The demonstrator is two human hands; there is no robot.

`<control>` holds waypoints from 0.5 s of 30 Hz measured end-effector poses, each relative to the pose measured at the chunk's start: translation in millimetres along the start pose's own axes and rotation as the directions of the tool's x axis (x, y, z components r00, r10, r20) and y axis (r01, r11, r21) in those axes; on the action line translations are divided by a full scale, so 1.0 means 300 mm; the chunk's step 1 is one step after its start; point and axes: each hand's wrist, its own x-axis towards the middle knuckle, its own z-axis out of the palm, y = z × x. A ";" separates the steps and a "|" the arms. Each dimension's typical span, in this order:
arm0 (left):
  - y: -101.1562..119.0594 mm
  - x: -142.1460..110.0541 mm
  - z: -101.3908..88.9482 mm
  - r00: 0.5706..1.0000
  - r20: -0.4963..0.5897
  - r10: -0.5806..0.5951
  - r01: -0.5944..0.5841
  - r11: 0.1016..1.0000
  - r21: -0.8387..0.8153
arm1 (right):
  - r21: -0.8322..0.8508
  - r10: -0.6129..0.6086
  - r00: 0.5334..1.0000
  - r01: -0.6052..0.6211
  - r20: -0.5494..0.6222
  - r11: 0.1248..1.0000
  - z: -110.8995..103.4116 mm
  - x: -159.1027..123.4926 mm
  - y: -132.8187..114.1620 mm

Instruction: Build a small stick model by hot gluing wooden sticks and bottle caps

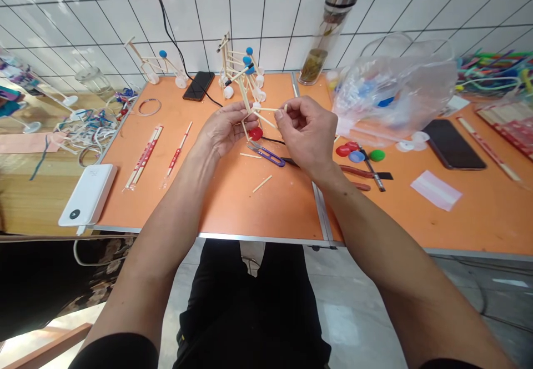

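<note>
My left hand is closed around a small frame of wooden sticks, with a white round cap at its middle. My right hand pinches a short piece of wooden stick between thumb and forefinger, close to the end of the stick that juts from the frame. Whether the two pieces touch, I cannot tell. Under the hands lie a red cap and purple-handled thread snips. Two loose stick pieces rest nearby, one of them a short stick towards the front edge.
Behind stands a stick model with blue and white caps, beside a black phone. A glass tea bottle leans near the plastic bag. Paper-wrapped chopsticks and a white power bank lie left; red-handled pliers lie right.
</note>
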 end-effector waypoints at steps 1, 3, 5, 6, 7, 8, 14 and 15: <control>-0.001 0.000 0.000 1.000 -0.002 0.005 -0.005 1.000 0.006 | 0.000 0.003 1.000 -0.003 -0.001 1.000 0.001 0.000 0.002; -0.002 -0.002 0.003 1.000 -0.001 0.012 -0.012 1.000 0.015 | -0.002 0.009 1.000 -0.009 -0.002 1.000 0.004 0.001 0.007; -0.001 -0.005 0.006 1.000 -0.001 0.016 -0.016 1.000 0.023 | -0.008 0.011 1.000 -0.011 -0.002 1.000 0.006 0.002 0.013; 0.000 -0.006 0.007 1.000 -0.002 0.017 -0.017 1.000 0.025 | -0.013 0.012 1.000 -0.012 -0.002 1.000 0.006 0.002 0.015; 0.001 -0.007 0.008 1.000 -0.004 0.018 -0.018 0.999 0.027 | -0.018 0.014 1.000 -0.014 0.000 1.000 0.006 0.003 0.016; 0.001 -0.007 0.008 1.000 -0.007 0.017 -0.017 0.999 0.028 | -0.021 0.017 1.000 -0.017 0.002 1.000 0.007 0.003 0.017; 0.003 -0.005 0.005 1.000 -0.012 0.019 -0.019 0.999 0.040 | -0.005 0.061 0.998 -0.061 0.023 0.998 0.012 0.001 0.016; 0.003 -0.006 0.006 1.000 -0.009 0.027 -0.026 0.999 0.044 | 0.000 0.066 0.997 -0.066 0.026 0.998 0.013 0.001 0.016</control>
